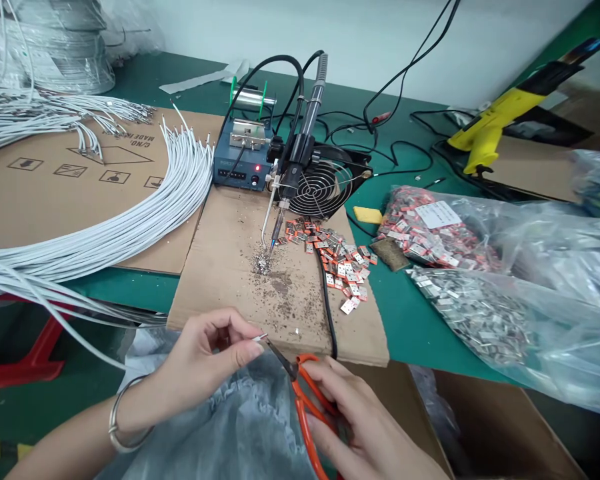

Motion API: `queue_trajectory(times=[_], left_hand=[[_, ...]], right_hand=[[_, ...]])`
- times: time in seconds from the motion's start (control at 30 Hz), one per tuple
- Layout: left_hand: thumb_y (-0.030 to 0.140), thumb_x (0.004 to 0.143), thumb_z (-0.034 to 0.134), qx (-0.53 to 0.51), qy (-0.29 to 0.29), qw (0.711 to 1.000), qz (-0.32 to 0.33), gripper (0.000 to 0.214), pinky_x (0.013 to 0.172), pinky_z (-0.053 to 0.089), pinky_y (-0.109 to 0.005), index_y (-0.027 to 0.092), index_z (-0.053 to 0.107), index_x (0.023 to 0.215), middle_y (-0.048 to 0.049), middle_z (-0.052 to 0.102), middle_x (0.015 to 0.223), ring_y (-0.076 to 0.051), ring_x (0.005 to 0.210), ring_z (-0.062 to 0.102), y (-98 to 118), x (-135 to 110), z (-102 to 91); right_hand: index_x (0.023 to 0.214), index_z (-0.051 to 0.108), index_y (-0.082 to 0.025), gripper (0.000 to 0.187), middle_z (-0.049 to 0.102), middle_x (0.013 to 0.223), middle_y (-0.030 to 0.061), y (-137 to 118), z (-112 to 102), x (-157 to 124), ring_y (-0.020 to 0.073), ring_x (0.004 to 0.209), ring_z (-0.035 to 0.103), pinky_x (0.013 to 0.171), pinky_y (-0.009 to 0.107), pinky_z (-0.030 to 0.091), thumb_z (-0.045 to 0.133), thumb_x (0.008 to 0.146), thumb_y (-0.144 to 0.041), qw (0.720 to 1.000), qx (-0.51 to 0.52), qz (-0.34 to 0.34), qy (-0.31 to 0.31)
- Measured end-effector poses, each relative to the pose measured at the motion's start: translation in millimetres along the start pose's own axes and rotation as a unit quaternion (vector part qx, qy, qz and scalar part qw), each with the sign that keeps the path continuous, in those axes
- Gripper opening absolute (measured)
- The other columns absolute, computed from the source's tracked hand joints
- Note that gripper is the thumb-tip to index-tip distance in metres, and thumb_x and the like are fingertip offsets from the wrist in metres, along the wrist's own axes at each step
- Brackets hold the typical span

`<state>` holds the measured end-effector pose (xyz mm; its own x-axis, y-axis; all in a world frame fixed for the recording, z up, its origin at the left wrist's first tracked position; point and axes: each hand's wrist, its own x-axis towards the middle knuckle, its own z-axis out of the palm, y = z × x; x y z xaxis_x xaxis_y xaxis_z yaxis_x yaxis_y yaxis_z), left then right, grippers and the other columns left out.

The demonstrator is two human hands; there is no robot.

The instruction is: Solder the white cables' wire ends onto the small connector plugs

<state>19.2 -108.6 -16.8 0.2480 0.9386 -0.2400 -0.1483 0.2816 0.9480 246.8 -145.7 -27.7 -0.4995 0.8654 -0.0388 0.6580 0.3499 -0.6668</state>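
My left hand (207, 357) pinches a small silver piece (261, 338) between thumb and fingertips, just off the near edge of a brown cardboard sheet (230, 267). My right hand (365, 427) grips orange-handled scissors (303, 393), whose dark blades point up-left and meet the silver piece. A soldering iron (293, 167) is fixed in a stand over the cardboard, tip down above solder scraps (263, 263). A pile of small red and silver connectors (337, 257) lies right of the tip. A grey plastic bag (245, 427) lies under both hands.
White wires (130, 220) curve across a second cardboard on the left. A blue soldering station (240, 160) and a small fan (325, 187) stand behind. Plastic bags of parts (480, 300) lie on the right, a yellow glue gun (490, 127) at the back right, and an open carton (495, 427) below.
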Motion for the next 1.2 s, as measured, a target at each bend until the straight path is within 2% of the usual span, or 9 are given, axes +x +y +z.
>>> queue_trajectory(times=[0.23,0.67,0.83,0.97,1.07,1.13,1.2], left_hand=[[0.025,0.073,0.068,0.008,0.002,1.0,-0.009,0.014,0.049,0.031,-0.021,0.014,0.062,0.072,0.0039,0.049,0.057,-0.008,0.051,0.039,-2,-2,0.7],[0.022,0.074,0.066,0.032,0.017,0.999,0.0,0.009,0.048,0.031,-0.019,0.013,0.064,0.073,0.0034,0.05,0.058,-0.007,0.052,0.04,-1,-2,1.5],[0.019,0.074,0.065,0.037,0.023,0.999,-0.006,0.006,0.047,0.031,-0.019,0.014,0.062,0.072,0.0046,0.049,0.056,-0.007,0.05,0.038,2,-3,3.1],[0.021,0.076,0.062,0.052,0.014,0.999,-0.002,0.008,0.047,0.031,-0.02,0.014,0.061,0.073,0.0045,0.049,0.056,-0.007,0.05,0.039,1,-2,3.1],[0.025,0.079,0.059,0.063,0.0,0.998,-0.004,0.01,0.048,0.03,-0.02,0.014,0.057,0.077,0.0051,0.045,0.058,-0.008,0.052,0.037,0,-3,2.5],[0.028,0.08,0.058,0.074,-0.037,0.997,-0.007,0.014,0.05,0.031,-0.019,0.015,0.054,0.08,0.0043,0.045,0.064,-0.008,0.056,0.038,0,-4,2.0],[0.032,0.08,0.059,0.122,-0.087,0.989,-0.004,0.02,0.049,0.029,-0.019,0.017,0.047,0.072,0.0055,0.041,0.062,-0.008,0.056,0.035,1,-4,1.8]], right_hand=[[0.123,0.051,-0.023,0.039,0.063,0.111,0.0134,-1,4,3,0.0299,0.111,0.056,0.082,0.038,0.054,0.048,0.086,-0.037,0.999,-0.045,-0.012,0.005],[0.119,0.05,-0.02,0.035,0.065,0.105,0.0134,-2,4,4,0.0269,0.105,0.06,0.079,0.034,0.055,0.042,0.089,-0.036,0.995,-0.091,-0.035,0.025],[0.122,0.043,-0.02,0.034,0.066,0.102,0.0119,2,5,4,0.0264,0.1,0.062,0.089,0.041,0.049,0.041,0.089,-0.026,0.992,-0.093,-0.077,0.027],[0.124,0.044,-0.026,0.034,0.066,0.098,0.0084,4,8,0,0.0217,0.088,0.065,0.073,0.031,0.055,0.041,0.091,-0.035,1.0,-0.021,-0.006,-0.007],[0.123,0.047,-0.028,0.035,0.066,0.085,0.0053,0,14,-3,0.0185,0.076,0.065,0.067,0.028,0.055,0.038,0.092,-0.04,0.998,0.034,0.048,-0.025],[0.122,0.049,-0.028,0.036,0.065,0.081,0.005,-3,19,-4,0.0193,0.073,0.063,0.067,0.029,0.054,0.038,0.091,-0.043,0.997,0.037,0.064,-0.01],[0.12,0.051,-0.028,0.036,0.064,0.08,0.0052,-4,27,-5,0.0201,0.072,0.062,0.067,0.031,0.054,0.038,0.09,-0.044,0.997,0.03,0.068,0.021]])
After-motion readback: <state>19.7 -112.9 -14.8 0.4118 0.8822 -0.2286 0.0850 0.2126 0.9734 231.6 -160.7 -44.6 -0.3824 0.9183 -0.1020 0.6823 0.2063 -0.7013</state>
